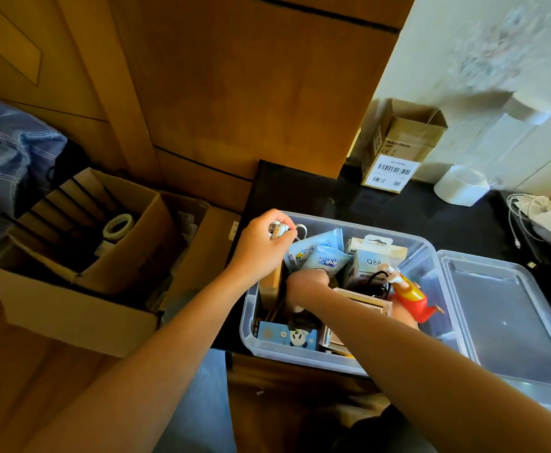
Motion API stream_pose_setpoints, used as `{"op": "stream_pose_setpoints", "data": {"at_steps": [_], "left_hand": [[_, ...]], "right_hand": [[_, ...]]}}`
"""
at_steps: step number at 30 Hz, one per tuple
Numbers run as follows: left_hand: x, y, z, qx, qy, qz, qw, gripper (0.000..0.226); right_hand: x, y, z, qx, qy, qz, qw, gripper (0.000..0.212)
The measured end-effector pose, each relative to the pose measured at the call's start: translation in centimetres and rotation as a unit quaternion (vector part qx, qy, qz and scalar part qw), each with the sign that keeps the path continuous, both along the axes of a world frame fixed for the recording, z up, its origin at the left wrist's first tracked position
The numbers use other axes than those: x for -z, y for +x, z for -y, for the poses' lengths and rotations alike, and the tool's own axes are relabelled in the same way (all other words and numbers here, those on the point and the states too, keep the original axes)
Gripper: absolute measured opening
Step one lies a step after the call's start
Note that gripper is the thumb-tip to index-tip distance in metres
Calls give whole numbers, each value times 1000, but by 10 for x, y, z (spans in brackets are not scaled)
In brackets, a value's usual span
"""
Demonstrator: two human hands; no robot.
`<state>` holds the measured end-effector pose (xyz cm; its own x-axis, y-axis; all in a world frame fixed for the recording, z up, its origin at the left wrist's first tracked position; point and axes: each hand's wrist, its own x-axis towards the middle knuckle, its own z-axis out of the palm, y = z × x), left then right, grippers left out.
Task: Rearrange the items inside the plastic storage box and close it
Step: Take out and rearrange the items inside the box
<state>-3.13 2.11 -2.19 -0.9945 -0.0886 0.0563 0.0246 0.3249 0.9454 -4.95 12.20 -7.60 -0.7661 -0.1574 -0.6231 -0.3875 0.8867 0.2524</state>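
A clear plastic storage box [426,253] stands on a black counter, full of small items. Its clear lid [509,325] lies flat to the right of it. My left hand [262,245] hovers over the box's far left corner and grips a small white object [278,229]. My right hand [308,286] reaches down into the middle of the box; its fingers are hidden among the items. Inside lie two blue wipe packs [324,258], a white Q88 box [373,261], a red and yellow figurine [411,299], a black cable [380,282] and a blue panda box [288,336].
An open cardboard box [81,282] with a tape roll [118,225] sits on the floor to the left. On the counter behind stand a small barcode carton [398,155], a white cylinder [460,184] and white cables [529,210]. Wooden panels rise behind.
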Motion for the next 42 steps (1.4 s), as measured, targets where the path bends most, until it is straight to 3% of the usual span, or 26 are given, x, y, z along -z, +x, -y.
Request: {"op": "stream_pose_setpoints", "data": {"at_steps": [8, 13, 18, 21, 24, 26, 32, 37, 39, 42], "left_hand": [[-4, 0, -2, 12, -6, 11, 1000, 10], [-4, 2, -2, 3, -24, 9, 1000, 4], [-5, 3, -4, -7, -25, 15, 1000, 4], [-4, 4, -4, -13, -33, 8, 999, 2], [-2, 5, -4, -12, -37, -1, 999, 4], [-3, 5, -4, -13, -34, 6, 999, 4], [-17, 4, -2, -31, 84, 99, 991, 12], [-30, 13, -15, -9, 165, 180, 970, 9], [-34, 17, -23, 27, 205, 226, 952, 19], [-37, 21, -33, 48, 250, 295, 921, 39]], "right_hand": [[6, 8, 0, 59, -40, 54, 996, 50], [-3, 7, -1, 105, -54, 40, 992, 38], [-19, 2, -2, 101, -71, 104, 987, 18], [-39, -1, -4, 158, -126, 136, 970, 31], [-63, 0, -9, 203, -165, 158, 952, 22], [-78, 1, -13, 207, -182, 147, 950, 27], [-100, 12, -35, 210, -313, 71, 924, 46], [-112, 17, -53, 260, -487, 28, 833, 48], [-114, 20, -55, 257, -519, 16, 815, 47], [-116, 25, -54, 246, -518, -2, 819, 41]]}}
